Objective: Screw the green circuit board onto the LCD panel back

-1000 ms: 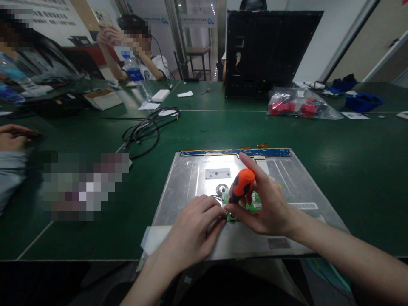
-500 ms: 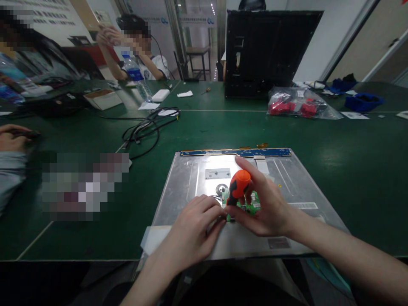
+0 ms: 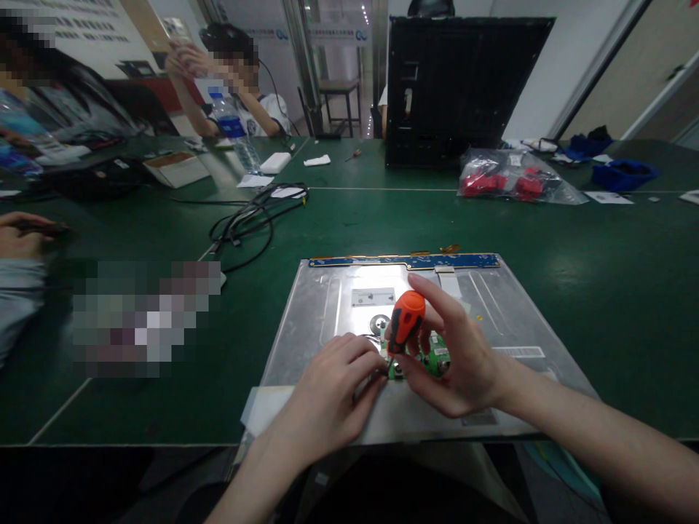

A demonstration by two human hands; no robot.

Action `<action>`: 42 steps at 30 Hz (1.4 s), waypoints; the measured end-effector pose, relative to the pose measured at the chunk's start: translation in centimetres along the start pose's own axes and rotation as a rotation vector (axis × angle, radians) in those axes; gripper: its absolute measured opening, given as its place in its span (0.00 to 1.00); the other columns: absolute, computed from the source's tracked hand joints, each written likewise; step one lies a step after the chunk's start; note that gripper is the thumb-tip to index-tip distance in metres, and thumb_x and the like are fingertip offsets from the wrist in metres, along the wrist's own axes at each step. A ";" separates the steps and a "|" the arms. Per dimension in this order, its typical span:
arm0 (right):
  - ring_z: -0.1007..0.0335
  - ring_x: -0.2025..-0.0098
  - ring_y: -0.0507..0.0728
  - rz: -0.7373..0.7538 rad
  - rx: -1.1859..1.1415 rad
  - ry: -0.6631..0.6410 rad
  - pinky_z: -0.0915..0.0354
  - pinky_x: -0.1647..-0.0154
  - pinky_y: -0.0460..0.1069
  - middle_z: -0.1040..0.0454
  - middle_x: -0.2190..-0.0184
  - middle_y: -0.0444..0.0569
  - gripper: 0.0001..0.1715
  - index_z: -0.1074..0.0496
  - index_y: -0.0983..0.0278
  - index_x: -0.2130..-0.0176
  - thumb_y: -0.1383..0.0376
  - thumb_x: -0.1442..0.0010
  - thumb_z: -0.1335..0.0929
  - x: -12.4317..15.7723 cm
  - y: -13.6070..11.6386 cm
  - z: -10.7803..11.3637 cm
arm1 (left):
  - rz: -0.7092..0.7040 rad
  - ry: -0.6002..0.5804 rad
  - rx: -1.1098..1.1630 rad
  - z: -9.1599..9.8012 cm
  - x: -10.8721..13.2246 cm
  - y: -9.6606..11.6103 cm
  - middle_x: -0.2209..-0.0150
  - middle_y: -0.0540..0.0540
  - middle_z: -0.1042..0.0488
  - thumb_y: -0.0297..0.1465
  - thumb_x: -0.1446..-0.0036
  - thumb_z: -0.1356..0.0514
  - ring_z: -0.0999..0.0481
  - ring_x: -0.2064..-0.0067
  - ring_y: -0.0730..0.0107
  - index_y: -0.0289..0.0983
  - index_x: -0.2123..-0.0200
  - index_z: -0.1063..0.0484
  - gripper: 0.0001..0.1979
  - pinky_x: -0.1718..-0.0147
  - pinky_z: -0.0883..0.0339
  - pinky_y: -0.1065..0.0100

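A silver metal display panel [image 3: 322,320] lies back-up on the green table, with a blue circuit strip [image 3: 404,260] along its far edge. Near its middle sits a small green circuit board [image 3: 440,356]. My right hand [image 3: 459,356] is wrapped round an orange and black screwdriver [image 3: 405,320], which stands nearly upright with its tip down at the board's left end. My left hand [image 3: 333,397] rests on the panel with its fingers curled and pinched at the board's left edge, right beside the screwdriver tip. What the left fingertips pinch is hidden.
A tangle of black cable [image 3: 256,215] lies left of the panel. A black monitor shell [image 3: 464,87] stands at the back, beside a plastic bag of red parts [image 3: 513,182]. Other people sit at the far left; one person's hand [image 3: 22,233] rests on the table.
My right hand and the screwdriver have shifted slightly down and left, with the handle turned a little in my fingers. My left hand has stayed in place.
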State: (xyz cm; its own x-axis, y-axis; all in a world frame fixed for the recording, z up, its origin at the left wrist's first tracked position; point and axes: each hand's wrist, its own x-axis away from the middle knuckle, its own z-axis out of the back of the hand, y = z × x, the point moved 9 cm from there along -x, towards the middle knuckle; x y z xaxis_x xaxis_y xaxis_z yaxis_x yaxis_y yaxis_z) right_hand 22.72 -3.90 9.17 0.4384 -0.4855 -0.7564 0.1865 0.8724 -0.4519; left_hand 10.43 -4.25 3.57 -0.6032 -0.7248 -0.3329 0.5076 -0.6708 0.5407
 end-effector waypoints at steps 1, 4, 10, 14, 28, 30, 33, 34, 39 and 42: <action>0.29 0.74 0.54 0.000 -0.009 0.001 0.29 0.80 0.48 0.27 0.63 0.48 0.51 0.58 0.63 0.24 0.72 0.36 0.32 0.0 0.0 0.0 | 0.003 0.000 0.001 0.0 0.0 0.0 0.59 0.43 0.23 0.24 0.34 0.44 0.24 0.58 0.58 0.38 0.60 0.27 0.07 0.60 0.28 0.58; 0.28 0.73 0.54 0.019 -0.004 0.024 0.27 0.78 0.48 0.27 0.62 0.48 0.49 0.57 0.64 0.24 0.67 0.33 0.31 0.2 0.1 -0.1 | 0.010 -0.006 0.004 0.0 0.0 -0.1 0.59 0.43 0.23 0.24 0.33 0.44 0.25 0.58 0.58 0.38 0.61 0.27 0.07 0.60 0.28 0.58; 0.26 0.73 0.54 0.034 0.057 0.060 0.24 0.75 0.49 0.25 0.58 0.50 0.46 0.54 0.61 0.25 0.66 0.31 0.30 0.1 0.2 0.2 | 0.003 -0.004 -0.009 -0.1 0.1 -0.1 0.58 0.43 0.23 0.24 0.33 0.43 0.24 0.58 0.57 0.38 0.60 0.27 0.06 0.60 0.28 0.59; 0.28 0.74 0.54 0.055 0.049 0.035 0.27 0.77 0.48 0.25 0.62 0.49 0.47 0.53 0.63 0.24 0.69 0.33 0.31 -0.1 -0.2 0.2 | -0.005 0.002 -0.010 -0.2 0.1 -0.1 0.59 0.43 0.23 0.24 0.33 0.43 0.24 0.58 0.58 0.38 0.59 0.26 0.06 0.60 0.29 0.59; 0.28 0.74 0.54 0.030 0.073 0.024 0.27 0.77 0.48 0.25 0.66 0.46 0.48 0.56 0.67 0.24 0.65 0.32 0.30 -0.3 0.0 0.3 | -0.011 0.014 0.012 -0.1 0.1 0.0 0.61 0.44 0.24 0.24 0.33 0.44 0.26 0.60 0.59 0.39 0.63 0.29 0.06 0.62 0.31 0.61; 0.29 0.76 0.53 0.039 0.098 0.033 0.29 0.78 0.48 0.25 0.66 0.45 0.47 0.54 0.66 0.24 0.65 0.32 0.31 -0.3 -0.1 0.4 | -0.012 0.011 0.011 -0.1 0.2 0.0 0.60 0.44 0.23 0.24 0.33 0.44 0.25 0.59 0.59 0.38 0.62 0.28 0.06 0.61 0.30 0.60; 0.29 0.76 0.53 0.045 0.100 0.033 0.30 0.78 0.47 0.25 0.67 0.44 0.45 0.54 0.66 0.25 0.66 0.31 0.31 -0.4 -0.3 0.4 | -0.014 0.012 0.011 0.0 0.1 -0.1 0.59 0.44 0.23 0.23 0.33 0.43 0.25 0.59 0.59 0.39 0.61 0.28 0.06 0.61 0.30 0.60; 0.29 0.76 0.53 0.043 0.095 0.034 0.30 0.78 0.47 0.25 0.67 0.45 0.45 0.54 0.66 0.25 0.66 0.31 0.31 -0.4 -0.3 0.4 | -0.014 0.014 0.012 0.0 0.1 -0.1 0.59 0.44 0.23 0.23 0.33 0.43 0.25 0.58 0.59 0.39 0.61 0.28 0.06 0.61 0.30 0.61; 0.29 0.75 0.54 0.026 0.060 0.020 0.28 0.77 0.48 0.25 0.67 0.46 0.46 0.53 0.67 0.25 0.68 0.33 0.31 -0.3 -0.3 0.4 | -0.016 0.015 0.015 -0.1 0.0 -0.1 0.59 0.44 0.23 0.24 0.33 0.43 0.25 0.58 0.59 0.39 0.60 0.28 0.06 0.61 0.30 0.60; 0.26 0.73 0.56 0.012 0.027 0.000 0.26 0.75 0.50 0.24 0.67 0.47 0.48 0.56 0.67 0.24 0.70 0.35 0.32 -0.3 -0.3 0.3 | -0.014 0.022 0.008 0.0 0.1 -0.1 0.60 0.45 0.23 0.24 0.34 0.43 0.25 0.59 0.59 0.39 0.61 0.28 0.06 0.61 0.31 0.61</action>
State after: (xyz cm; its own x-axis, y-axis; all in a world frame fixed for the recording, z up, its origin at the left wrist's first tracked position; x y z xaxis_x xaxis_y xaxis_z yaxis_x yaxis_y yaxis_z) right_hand 22.84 -3.98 9.64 0.4408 -0.4752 -0.7615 0.2046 0.8792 -0.4303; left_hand 10.30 -4.22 3.48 -0.5966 -0.7189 -0.3568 0.4945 -0.6794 0.5421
